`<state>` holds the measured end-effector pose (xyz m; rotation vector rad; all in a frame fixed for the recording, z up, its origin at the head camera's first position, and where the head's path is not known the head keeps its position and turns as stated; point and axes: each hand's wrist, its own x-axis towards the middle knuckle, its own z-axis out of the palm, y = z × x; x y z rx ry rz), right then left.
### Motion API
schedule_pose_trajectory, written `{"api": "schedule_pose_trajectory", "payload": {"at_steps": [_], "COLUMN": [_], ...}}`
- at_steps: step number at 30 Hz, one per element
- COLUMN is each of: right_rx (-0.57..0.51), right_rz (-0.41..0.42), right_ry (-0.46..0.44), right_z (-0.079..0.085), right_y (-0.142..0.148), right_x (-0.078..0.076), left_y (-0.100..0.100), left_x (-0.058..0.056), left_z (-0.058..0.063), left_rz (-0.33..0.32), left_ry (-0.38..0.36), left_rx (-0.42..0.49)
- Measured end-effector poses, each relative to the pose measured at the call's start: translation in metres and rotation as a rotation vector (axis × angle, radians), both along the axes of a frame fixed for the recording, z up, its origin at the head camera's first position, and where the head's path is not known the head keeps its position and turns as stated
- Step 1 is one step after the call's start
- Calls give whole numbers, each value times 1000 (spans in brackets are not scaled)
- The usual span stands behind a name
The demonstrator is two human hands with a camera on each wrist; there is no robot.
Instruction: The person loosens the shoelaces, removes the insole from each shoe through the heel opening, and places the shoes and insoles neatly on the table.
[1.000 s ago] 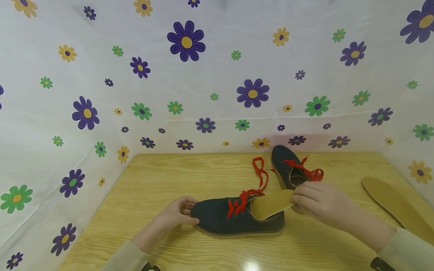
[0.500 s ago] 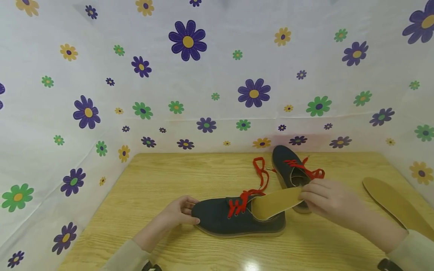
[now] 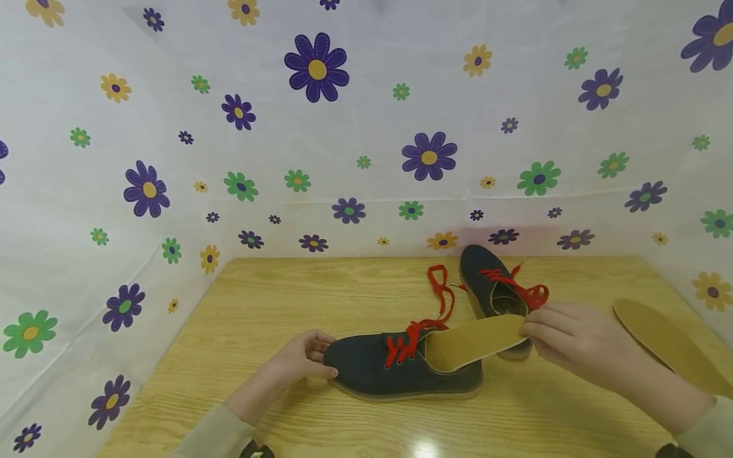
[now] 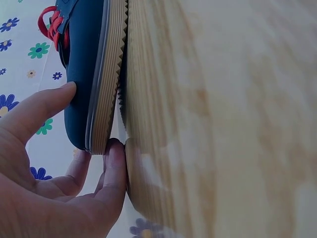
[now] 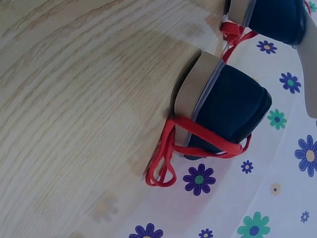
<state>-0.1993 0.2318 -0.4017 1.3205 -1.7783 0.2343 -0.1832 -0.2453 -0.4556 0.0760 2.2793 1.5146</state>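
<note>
A dark blue shoe with red laces lies on its sole, toe to the left. My left hand holds its toe; in the left wrist view the thumb presses the upper and fingertips touch the sole edge. A tan insole slants up out of the shoe's opening, its far part hidden inside. Between thumb and fingers, my right hand pinches the insole's raised right end. In the right wrist view the hand is out of sight; a pale strip of the insole shows.
Behind stands a second blue shoe, its loose red laces hanging at the side; the right wrist view shows this shoe's heel. Another tan insole lies on the wooden table at right. A flowered cloth encloses the back and sides.
My right hand has moved right, drawing the insole further out of the shoe, so more of it shows. The left hand and the shoe have stayed in place.
</note>
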Motion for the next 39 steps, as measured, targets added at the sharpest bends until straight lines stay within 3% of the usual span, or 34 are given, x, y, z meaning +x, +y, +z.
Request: {"api": "schedule_pose_trajectory", "payload": {"at_steps": [22, 39], "right_rx": [-7, -18], "right_rz": [-56, -144], "right_ry": [5, -24], "right_z": [14, 20], "right_y": [14, 30], "right_x": [10, 15], "left_y": [2, -2], "left_x": [0, -1], "left_z": [1, 0], "left_rz": [27, -4], "left_ry": [-8, 10], "left_rx": [-8, 3]}}
